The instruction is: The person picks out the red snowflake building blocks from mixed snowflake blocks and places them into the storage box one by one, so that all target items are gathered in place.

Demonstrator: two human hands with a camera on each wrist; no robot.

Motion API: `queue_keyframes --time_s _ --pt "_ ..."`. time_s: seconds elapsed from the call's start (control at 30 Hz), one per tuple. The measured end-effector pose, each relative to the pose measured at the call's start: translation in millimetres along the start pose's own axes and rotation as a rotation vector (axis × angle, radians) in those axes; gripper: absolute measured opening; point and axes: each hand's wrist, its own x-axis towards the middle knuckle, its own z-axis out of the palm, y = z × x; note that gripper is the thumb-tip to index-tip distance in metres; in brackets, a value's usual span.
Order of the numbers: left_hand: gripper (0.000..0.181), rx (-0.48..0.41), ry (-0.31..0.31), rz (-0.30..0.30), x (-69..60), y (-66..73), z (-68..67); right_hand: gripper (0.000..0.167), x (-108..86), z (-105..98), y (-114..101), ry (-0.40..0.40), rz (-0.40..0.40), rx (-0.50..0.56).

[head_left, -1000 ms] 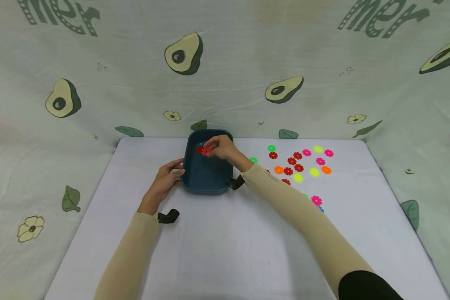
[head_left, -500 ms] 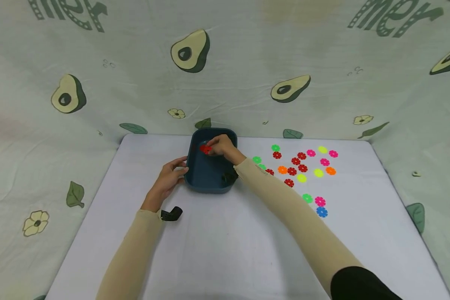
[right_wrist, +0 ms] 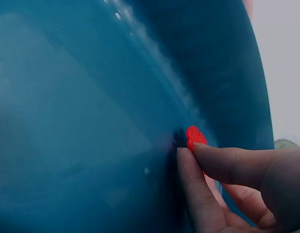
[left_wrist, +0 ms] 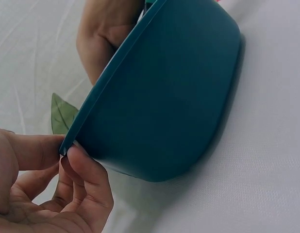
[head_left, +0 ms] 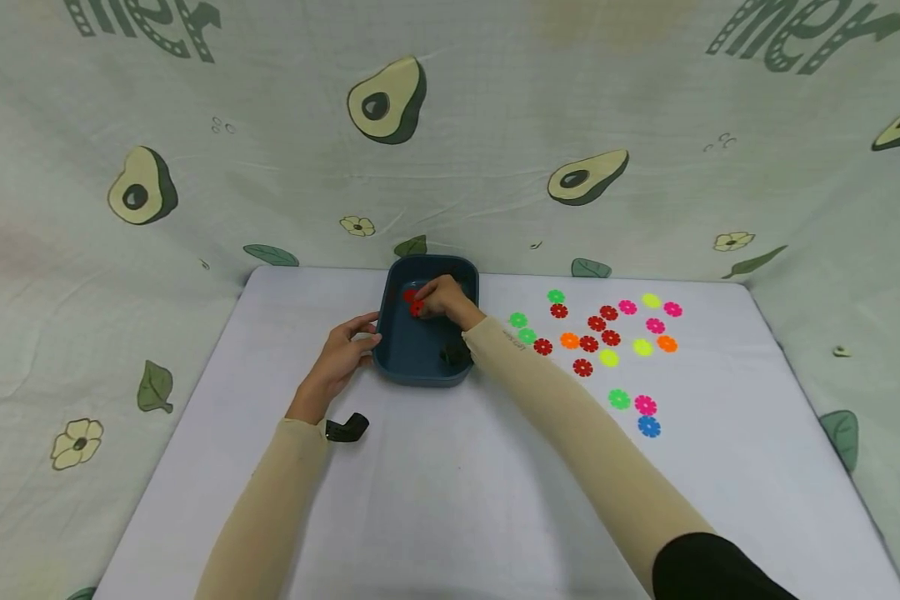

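A deep blue-green plastic bin [head_left: 420, 358] stands at the back of the white table. My left hand [head_left: 339, 354] pinches its left rim between thumb and fingers; the left wrist view shows this grip on the bin's edge [left_wrist: 116, 63]. Inside the bin, near its far left part, my right hand [head_left: 448, 300] pinches a small red flower-shaped disc [right_wrist: 195, 135] between thumb and fingertip, close to the wall. Another red flower disc [head_left: 409, 295] lies just beyond it in the bin. The right hand hides some of the bin's inside.
Right of the bin, several flower discs lie scattered on the table: dark red [head_left: 588, 343], green [head_left: 518, 320], pink [head_left: 646, 405], yellow [head_left: 642, 347], orange [head_left: 667, 343] and one blue [head_left: 648, 427]. A patterned cloth [head_left: 480, 167] hangs behind the table.
The head view has shifted, so everything sits slightly further right. My right hand has moved the red disc a little nearer to me inside the bin. The left hand keeps its grip.
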Motion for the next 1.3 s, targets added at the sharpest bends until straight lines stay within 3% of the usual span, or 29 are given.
queue_keyframes --time_s 0.13,0.33,0.63,0.97,1.3 --pt "0.052 0.003 -0.001 0.0 -0.6 0.4 0.4 0.033 1.8 2 2 0.017 -0.013 -0.007" --pt "0.052 0.003 0.006 0.004 -1.7 1.3 0.9 0.033 3.5 8 2 0.066 -0.076 -0.1" --pt "0.053 -0.002 -0.011 0.014 -1.4 -0.3 0.8 0.027 2.1 12 1 0.118 -0.087 -0.15" --pt "0.053 0.009 -0.025 0.018 1.1 1.7 1.1 0.029 -9.3 9 -5 0.102 -0.109 -0.236" --pt "0.052 0.007 -0.022 0.026 -0.3 -1.3 -0.4 0.036 -27.3 4 -6 0.061 -0.18 -0.236"
